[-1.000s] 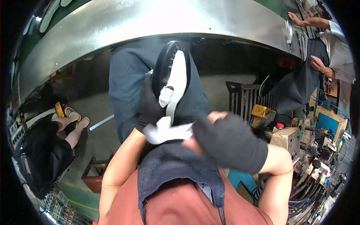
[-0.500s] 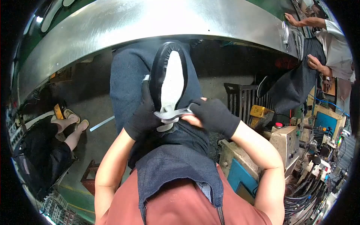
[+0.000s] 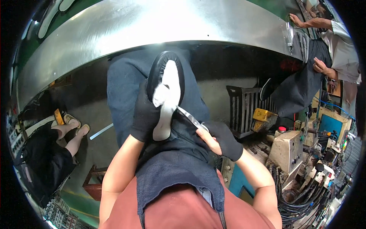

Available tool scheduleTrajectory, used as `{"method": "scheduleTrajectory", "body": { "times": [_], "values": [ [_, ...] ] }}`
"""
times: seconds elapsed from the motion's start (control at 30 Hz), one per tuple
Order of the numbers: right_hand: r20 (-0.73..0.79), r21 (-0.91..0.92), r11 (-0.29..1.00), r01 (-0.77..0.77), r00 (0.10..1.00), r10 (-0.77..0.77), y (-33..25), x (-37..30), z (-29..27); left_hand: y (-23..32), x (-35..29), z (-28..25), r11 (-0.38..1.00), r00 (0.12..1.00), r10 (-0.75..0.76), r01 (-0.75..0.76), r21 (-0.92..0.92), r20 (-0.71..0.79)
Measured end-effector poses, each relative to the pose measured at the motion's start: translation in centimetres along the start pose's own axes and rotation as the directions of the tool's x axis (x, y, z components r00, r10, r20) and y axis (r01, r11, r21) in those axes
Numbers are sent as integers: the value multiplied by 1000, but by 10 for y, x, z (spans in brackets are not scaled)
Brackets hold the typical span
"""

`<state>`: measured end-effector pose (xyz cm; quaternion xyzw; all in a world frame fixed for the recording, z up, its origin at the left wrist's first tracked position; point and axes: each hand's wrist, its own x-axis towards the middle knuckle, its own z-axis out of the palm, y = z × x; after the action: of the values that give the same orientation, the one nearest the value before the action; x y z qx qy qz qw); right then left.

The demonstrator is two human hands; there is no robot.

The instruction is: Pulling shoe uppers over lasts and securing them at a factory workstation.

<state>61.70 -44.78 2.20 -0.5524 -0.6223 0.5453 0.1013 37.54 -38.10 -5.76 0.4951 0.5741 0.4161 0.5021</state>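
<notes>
Across my lap lies a shoe upper [image 3: 154,74], black and shiny, with a long white underside [image 3: 173,76] facing up and a narrow pale heel end toward me. My left hand [image 3: 145,116], in a black fingerless glove, is closed around its left side. By those fingers a crumpled white bit [image 3: 160,95] lies over the underside; whether it is cloth or a wrapped fingertip, I cannot tell. My right hand [image 3: 223,140], gloved likewise, grips a slim silver metal hand tool [image 3: 189,117]. The tool's tip reaches the right edge of the underside; its exact kind is unclear.
A broad shiny metal ledge [image 3: 152,24] curves across the far side. Right of my knees stand a dark slatted crate [image 3: 244,108], a yellow box [image 3: 265,119] and a machine with a red button [image 3: 281,129]. Other people [image 3: 339,49] sit at far right and left.
The tool has swung from lying across the heel part to slanting down and right, as my right hand moved toward me. My left hand shifted up the shoe; the white bit now shows beside it.
</notes>
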Motion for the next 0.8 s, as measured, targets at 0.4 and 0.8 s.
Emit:
{"method": "scheduleTrajectory", "body": {
  "times": [0.4, 0.8],
  "values": [
    [-62, 74, 993, 95, 994, -91, -14, 37, 10, -14, -24, -36, 984, 970, 104, -132, 118, 220],
    [-130, 587, 783, -206, 930, 342, 57, 13, 87, 112, 166, -39, 791, 994, -26, -45, -610, -106]
  ]
}}
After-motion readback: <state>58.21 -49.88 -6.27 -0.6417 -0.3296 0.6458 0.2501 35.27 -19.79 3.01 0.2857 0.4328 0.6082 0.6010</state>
